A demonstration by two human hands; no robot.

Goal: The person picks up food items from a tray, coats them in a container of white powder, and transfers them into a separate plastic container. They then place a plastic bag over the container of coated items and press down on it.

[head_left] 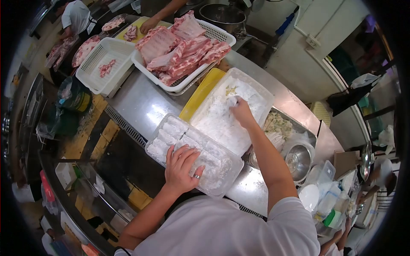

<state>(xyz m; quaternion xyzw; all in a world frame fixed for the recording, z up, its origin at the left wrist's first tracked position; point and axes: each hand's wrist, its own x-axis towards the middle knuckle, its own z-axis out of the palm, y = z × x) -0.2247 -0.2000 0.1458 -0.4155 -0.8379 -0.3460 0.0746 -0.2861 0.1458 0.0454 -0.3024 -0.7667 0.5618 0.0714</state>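
My left hand (183,167) lies with fingers stretched over flour-coated pieces (181,143) set in rows in a clear plastic container (224,185). A ring shows on one finger. Beyond it, my right hand (241,112) reaches into a larger plastic tub (261,88) of white flour (222,121). Its fingers are drawn together and dusted white; what they hold, if anything, I cannot make out. A yellowish crumbly patch (231,90) lies on the flour just past this hand. Under the tub's left side a yellow board (204,91) sticks out.
A white basket (176,88) of raw rib slabs (181,49) stands at the back, beside another basket (92,70) with meat scraps. Right of the tub are a tray of pale chopped mixture (277,125) and a metal bowl (297,162). Other people work at the far left and lower right.
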